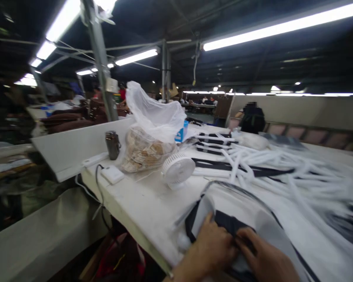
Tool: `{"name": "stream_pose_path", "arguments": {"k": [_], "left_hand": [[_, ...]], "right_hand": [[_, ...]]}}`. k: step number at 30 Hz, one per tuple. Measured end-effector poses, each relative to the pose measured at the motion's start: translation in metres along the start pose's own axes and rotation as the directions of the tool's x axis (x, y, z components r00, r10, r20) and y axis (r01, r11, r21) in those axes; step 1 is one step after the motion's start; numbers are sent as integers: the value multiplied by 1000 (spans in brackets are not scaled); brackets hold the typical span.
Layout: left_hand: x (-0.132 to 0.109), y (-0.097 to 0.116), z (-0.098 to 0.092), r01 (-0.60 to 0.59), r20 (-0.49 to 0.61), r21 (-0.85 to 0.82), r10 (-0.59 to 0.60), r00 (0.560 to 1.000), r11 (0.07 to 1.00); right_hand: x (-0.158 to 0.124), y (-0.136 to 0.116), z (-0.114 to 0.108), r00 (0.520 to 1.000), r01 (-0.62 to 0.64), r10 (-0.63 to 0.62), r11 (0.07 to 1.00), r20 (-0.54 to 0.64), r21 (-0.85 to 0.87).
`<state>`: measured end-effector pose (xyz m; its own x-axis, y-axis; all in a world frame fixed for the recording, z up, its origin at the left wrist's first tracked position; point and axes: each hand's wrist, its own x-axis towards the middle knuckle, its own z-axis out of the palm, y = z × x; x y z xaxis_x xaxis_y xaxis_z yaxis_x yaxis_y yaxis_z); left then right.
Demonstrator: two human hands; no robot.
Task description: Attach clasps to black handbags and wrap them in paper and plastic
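flask (112, 145): dark one, well left of the fan, by the back edge of the worktop (141, 207)
charger box (112, 174): small, white, cable trailing off it, left of the fan too
bag (148, 137): clear plastic, stuffed with tan pieces, touching the fan's left side or near enough
fan (178, 169): little white desk one, my landmark here
left hand (213, 246): in front of the fan at the near edge, fingers curled down on the dark strip
dark strip (228, 224): caught between both hands, lying on the white panel
right hand (267, 260): fingers look pinched on the strip's other end, but it's blurry
white panel (244, 201): flat, in front and right of the fan
straps (267, 168): white heap right of the fan
step: I'd say lining the strip up on the panel
next move: calls for a firm, even pinch from both hands so the strip lies straight
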<state>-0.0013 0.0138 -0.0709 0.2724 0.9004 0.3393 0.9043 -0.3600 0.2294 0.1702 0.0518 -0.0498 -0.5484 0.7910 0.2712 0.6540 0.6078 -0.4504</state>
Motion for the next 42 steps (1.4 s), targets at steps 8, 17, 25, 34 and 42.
{"name": "stream_pose_path", "arguments": {"k": [8,17,25,34,42], "left_hand": [[5,3,-31,45,-20,-95,-47,999,994],[-6,3,-26,56,-167,-61,-66,984,997],[-11,6,-25,152,-265,25,-140,954,988],[-7,4,-23,156,-255,75,-133,958,985],[-8,5,-24,147,-244,76,-124,962,986]], "right_hand": [[10,-31,-31,995,-93,90,993,-36,-69],[4,-34,-30,991,-58,78,982,107,-177],[-5,-39,-27,984,30,-4,989,176,-146],[1,-42,-31,961,49,31,959,276,-279],[3,-41,-36,907,206,-87,944,412,-256]]}}
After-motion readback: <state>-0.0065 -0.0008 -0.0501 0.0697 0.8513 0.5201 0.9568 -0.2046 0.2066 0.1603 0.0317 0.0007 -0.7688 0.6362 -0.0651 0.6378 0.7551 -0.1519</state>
